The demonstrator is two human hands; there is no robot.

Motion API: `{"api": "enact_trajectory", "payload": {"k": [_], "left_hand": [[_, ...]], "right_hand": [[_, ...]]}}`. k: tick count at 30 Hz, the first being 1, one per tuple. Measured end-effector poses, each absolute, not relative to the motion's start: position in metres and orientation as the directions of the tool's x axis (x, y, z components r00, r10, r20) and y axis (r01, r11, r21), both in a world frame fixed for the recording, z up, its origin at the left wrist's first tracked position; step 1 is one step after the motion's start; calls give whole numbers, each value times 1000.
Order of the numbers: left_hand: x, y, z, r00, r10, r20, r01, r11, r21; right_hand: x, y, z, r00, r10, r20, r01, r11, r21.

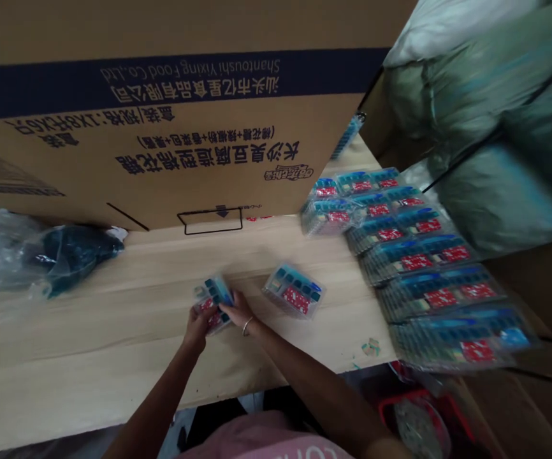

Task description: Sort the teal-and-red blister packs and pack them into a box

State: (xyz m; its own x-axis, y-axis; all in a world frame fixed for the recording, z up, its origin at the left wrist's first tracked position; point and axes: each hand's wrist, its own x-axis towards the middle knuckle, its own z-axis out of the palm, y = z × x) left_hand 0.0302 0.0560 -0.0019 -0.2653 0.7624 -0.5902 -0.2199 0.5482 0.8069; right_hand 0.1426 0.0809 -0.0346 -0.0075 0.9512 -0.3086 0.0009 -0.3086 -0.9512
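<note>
Between both hands is a clear plastic pack [217,290] with dark teal squares, a blue strip and a red patterned piece. My left hand [200,324] grips its lower left side. On its right edge are the closed fingers of my right hand [238,312], which has a bracelet at the wrist. A second pack [296,293] of the same look lies on the wooden table [113,344], just right of my right hand and apart from it. Small details of the held pack are blurred.
Rows of similar packs [414,261] stand along the table's right side. A big printed carton [199,134] rises at the back. Plastic bags [75,255] lie at the left. Small scraps [370,347] sit near the front edge, above a red basket [457,408].
</note>
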Motion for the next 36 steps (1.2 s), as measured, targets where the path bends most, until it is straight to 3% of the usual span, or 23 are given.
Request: {"api": "enact_trajectory", "payload": {"k": [4, 7, 10, 13, 19, 23, 26, 30, 36], "left_hand": [[56, 29, 38, -269, 753, -600, -299, 527, 795], [106, 16, 72, -213, 812, -543, -344, 458, 820], [166, 12, 93, -69, 869, -490, -373, 433, 821], [213, 14, 91, -11, 881, -472, -382, 433, 817], [241, 17, 55, -107, 817, -567, -317, 512, 798], [232, 14, 40, -258, 812, -524, -151, 502, 852], [228, 13, 32, -310, 747, -589, -67, 600, 797], [238, 12, 38, -241, 642, -727, -208, 698, 685], [242, 13, 67, -207, 757, -620, -457, 485, 745]], "right_hand": [[172, 44, -4, 41, 982, -187, 168, -191, -967], [239, 34, 39, 44, 997, -68, 184, -75, -980], [319, 42, 74, 6, 997, -76, 156, -76, -985], [376, 56, 80, -41, 987, -155, 90, -151, -984], [400, 71, 45, -164, 943, -289, -9, -295, -956], [406, 73, 44, -261, 914, -309, -69, -338, -939], [411, 83, 43, -404, 843, -354, -155, -445, -882], [409, 98, 24, -476, 726, -496, -246, -652, -717], [385, 79, -10, -501, 628, -595, -212, -756, -619]]}}
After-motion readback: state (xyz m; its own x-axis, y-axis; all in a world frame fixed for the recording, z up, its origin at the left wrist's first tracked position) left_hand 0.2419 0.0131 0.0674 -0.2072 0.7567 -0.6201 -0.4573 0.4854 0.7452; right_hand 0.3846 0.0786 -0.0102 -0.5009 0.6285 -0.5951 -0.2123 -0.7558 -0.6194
